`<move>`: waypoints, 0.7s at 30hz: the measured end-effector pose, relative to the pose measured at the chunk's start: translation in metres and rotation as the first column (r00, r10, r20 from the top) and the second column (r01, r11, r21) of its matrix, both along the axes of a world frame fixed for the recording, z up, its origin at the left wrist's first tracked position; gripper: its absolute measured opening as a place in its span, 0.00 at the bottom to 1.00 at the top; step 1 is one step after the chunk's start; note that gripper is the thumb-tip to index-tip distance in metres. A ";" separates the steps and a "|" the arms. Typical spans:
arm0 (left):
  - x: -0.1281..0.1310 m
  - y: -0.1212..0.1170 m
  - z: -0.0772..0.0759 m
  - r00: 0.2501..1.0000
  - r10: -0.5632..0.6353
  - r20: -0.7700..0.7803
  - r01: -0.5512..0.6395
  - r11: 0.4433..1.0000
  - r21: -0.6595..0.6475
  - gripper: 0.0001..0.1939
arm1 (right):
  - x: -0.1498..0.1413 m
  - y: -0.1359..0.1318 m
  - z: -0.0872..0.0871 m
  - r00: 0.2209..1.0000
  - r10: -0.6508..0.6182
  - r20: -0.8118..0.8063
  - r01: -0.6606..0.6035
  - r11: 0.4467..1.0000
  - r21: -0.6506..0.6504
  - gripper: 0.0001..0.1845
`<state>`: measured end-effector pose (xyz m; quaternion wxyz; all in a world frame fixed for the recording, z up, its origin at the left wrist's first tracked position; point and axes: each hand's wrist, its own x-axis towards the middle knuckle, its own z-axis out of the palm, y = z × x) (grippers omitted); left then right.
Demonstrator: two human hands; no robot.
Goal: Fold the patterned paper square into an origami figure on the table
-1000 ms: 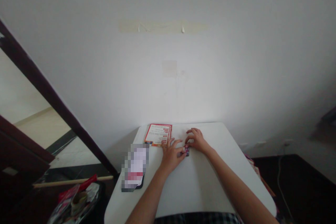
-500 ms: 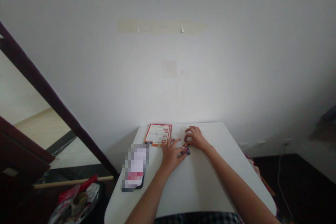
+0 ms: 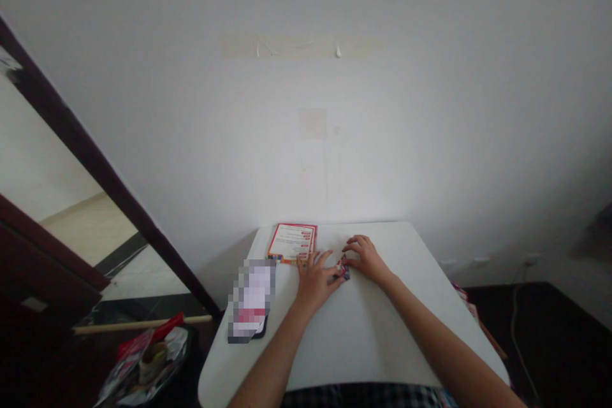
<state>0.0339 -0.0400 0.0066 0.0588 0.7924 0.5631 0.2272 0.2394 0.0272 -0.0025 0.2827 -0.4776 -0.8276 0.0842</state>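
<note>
Left hand (image 3: 315, 282) and right hand (image 3: 366, 259) are pinching a small colourful object (image 3: 343, 269) on a white bench (image 3: 377, 331), near a red-bordered card (image 3: 292, 243) and a phone (image 3: 251, 299).

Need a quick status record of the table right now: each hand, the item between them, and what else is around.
Left hand: palm down on the table, fingers spread, reaching against the item
Right hand: fingers curled over the item
Item: small folded multicoloured paper, exact kind too small to tell
Surface: white table
Also on table: red-bordered printed card beyond the left hand; phone, screen obscured, left of the left hand
Floor: plastic bag, lower left
</note>
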 end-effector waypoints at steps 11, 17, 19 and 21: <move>0.000 0.000 0.001 1.000 0.018 0.006 -0.018 0.999 -0.037 0.10 | 0.000 -0.019 0.008 0.994 0.032 0.104 -0.037 0.998 0.046 0.06; 0.000 0.001 -0.002 1.000 0.015 0.000 -0.015 1.000 -0.007 0.09 | 0.005 -0.028 0.014 0.988 0.076 0.132 -0.075 0.997 -0.013 0.05; 0.000 0.001 -0.003 1.000 0.020 0.004 -0.020 1.000 -0.002 0.09 | 0.007 -0.032 0.014 0.988 0.087 0.128 -0.085 0.996 -0.021 0.04; 0.000 0.001 -0.004 1.000 0.023 0.005 -0.023 1.000 -0.007 0.09 | 0.008 -0.036 0.013 0.988 0.091 0.124 -0.089 0.996 -0.025 0.03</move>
